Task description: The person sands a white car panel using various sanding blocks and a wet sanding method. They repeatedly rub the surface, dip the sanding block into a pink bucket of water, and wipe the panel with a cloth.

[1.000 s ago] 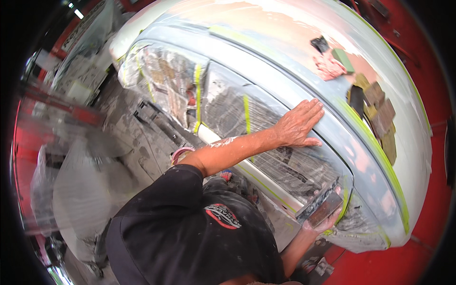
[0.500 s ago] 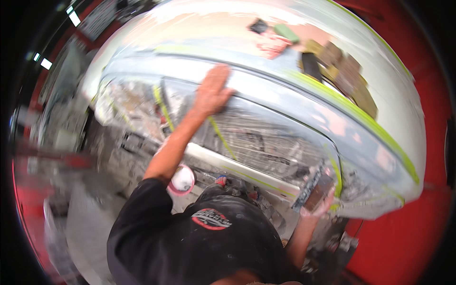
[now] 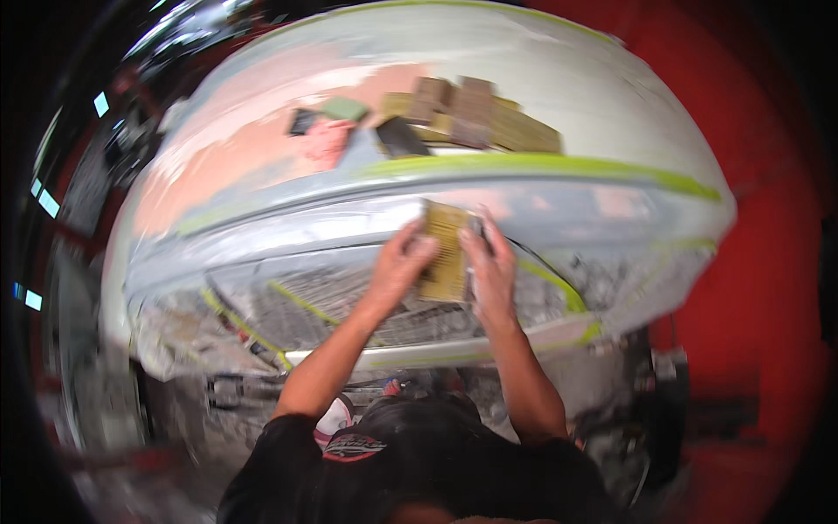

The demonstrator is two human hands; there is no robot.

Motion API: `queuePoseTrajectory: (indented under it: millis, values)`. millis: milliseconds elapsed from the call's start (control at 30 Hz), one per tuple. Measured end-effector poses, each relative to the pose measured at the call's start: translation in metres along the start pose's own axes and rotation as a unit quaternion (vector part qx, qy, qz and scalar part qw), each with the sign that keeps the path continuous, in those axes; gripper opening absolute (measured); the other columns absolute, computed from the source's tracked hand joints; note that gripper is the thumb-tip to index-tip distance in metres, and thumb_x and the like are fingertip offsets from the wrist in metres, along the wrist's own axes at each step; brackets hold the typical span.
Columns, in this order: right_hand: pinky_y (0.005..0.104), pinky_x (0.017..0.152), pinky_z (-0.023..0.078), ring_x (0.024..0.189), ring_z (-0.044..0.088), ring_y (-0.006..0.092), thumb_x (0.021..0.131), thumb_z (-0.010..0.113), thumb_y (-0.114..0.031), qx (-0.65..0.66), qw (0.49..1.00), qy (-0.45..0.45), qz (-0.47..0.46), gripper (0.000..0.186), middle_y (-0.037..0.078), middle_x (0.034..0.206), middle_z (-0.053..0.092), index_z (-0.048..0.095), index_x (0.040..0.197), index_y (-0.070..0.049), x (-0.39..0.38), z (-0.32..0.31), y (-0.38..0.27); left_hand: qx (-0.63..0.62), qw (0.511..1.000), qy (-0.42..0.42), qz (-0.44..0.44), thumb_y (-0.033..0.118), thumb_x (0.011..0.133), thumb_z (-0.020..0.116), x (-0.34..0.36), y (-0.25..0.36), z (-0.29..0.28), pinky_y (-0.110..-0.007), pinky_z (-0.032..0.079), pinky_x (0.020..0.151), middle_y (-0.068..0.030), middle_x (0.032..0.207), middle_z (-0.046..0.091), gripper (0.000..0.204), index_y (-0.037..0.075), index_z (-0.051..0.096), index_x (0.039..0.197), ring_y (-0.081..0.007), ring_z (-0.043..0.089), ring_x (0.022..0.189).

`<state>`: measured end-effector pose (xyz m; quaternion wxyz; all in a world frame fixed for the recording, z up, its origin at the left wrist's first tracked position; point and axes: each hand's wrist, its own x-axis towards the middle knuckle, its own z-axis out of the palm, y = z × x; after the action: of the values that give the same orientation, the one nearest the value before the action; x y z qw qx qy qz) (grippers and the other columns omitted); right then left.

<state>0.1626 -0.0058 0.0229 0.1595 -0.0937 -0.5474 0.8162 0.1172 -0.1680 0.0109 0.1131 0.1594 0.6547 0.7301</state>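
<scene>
In front of me a yellow-brown sheet of sandpaper (image 3: 445, 253) with printing on its back stands up between my hands. My left hand (image 3: 403, 262) pinches its left edge, thumb and fingers closed. At the right edge my right hand (image 3: 491, 271) grips it, and a dark piece, perhaps part of a block, shows by the fingers; blur hides the exact shape. Behind the sheet runs the grey-primed side rail (image 3: 323, 227) of a car body. Beneath that rail, plastic film (image 3: 384, 306) and yellow-green masking tape cover the door openings.
On the car roof (image 3: 628, 96) lie several brown and yellow sandpaper pieces (image 3: 476, 105), a black pad (image 3: 401, 137), a green block (image 3: 346, 109) and a crumpled pink cloth (image 3: 326, 141). A pinkish-white bucket (image 3: 333, 421) stands on the floor below. Red surfaces border the right side.
My left hand has left the grey rail and now holds the sandpaper. My right hand has risen from low on the right to meet it. The view has turned and shifted right.
</scene>
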Motion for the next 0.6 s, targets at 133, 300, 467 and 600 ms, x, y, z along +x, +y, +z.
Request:
queuePoseTrajectory:
  millis: [133, 300, 467, 600]
  values:
    - [0.031, 0.103, 0.047, 0.117, 0.06, 0.0185, 0.098, 0.07, -0.014, -0.147, 0.988, 0.004, -0.051, 0.062, 0.016, 0.137, 0.062, 0.046, 0.151, 0.006, -0.005, 0.003, 0.016, -0.074, 0.991, -0.014, -0.107, 0.019, 0.1, 0.066, 0.001, 0.005, 0.009, -0.032, 0.053, 0.096, -0.011, 0.12, 0.069, 0.048, -0.002, 0.056, 0.141, -0.0149, 0.065, 0.107]
    - [0.0309, 0.105, 0.045, 0.121, 0.057, 0.0164, 0.104, 0.062, -0.013, -0.097, 0.994, -0.042, -0.012, 0.062, 0.015, 0.142, 0.057, 0.037, 0.157, 0.005, -0.011, 0.014, 0.022, 0.004, 0.998, 0.003, -0.059, 0.018, 0.102, 0.056, -0.004, -0.009, 0.004, -0.032, 0.054, 0.089, -0.0106, 0.11, 0.072, 0.039, -0.001, 0.06, 0.136, -0.0146, 0.065, 0.1]
    - [0.0315, 0.107, 0.044, 0.123, 0.056, 0.0174, 0.107, 0.058, -0.018, -0.107, 0.993, -0.026, -0.037, 0.059, 0.016, 0.145, 0.055, 0.036, 0.158, 0.003, -0.001, 0.022, 0.012, 0.106, 0.994, -0.028, -0.011, 0.023, 0.102, 0.054, 0.012, 0.029, 0.014, -0.033, 0.052, 0.088, -0.0112, 0.105, 0.072, 0.036, 0.0, 0.064, 0.129, -0.0151, 0.063, 0.097]
    - [0.0331, 0.107, 0.044, 0.125, 0.056, 0.0216, 0.107, 0.058, -0.021, -0.17, 0.979, -0.024, -0.108, 0.058, 0.019, 0.145, 0.055, 0.04, 0.156, 0.003, 0.033, 0.017, 0.0, 0.087, 0.995, -0.017, 0.041, 0.021, 0.102, 0.053, 0.046, 0.038, 0.024, -0.032, 0.052, 0.086, -0.0082, 0.104, 0.071, 0.034, -0.001, 0.064, 0.126, -0.0137, 0.063, 0.095]
